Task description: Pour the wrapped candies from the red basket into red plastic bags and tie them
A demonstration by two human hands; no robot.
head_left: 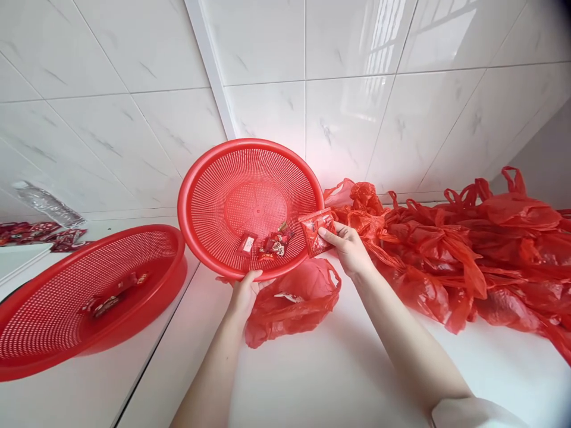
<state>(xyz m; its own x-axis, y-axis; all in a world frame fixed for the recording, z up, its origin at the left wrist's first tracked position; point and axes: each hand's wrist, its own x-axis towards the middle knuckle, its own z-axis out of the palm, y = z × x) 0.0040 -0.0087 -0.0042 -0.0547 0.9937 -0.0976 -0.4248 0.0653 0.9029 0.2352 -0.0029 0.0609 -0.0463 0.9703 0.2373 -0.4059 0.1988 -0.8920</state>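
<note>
My left hand (248,291) grips the near rim of a round red mesh basket (256,160), which is tilted toward me. Several small red wrapped packets (273,245) lie low inside it. Between the thumb and fingers of my right hand (350,246) is a shiny red packet (316,230), held at the basket's right rim. Just below the basket, an open red plastic bag (289,315) rests on the white table (357,368), with something whitish showing in its mouth.
A second red basket (160,297) with a few packets stands at the left. Behind it are more red packets (33,232) and a clear plastic bottle (47,202). Many tied red bags (446,249) are heaped at the right, against the tiled wall (267,113).
</note>
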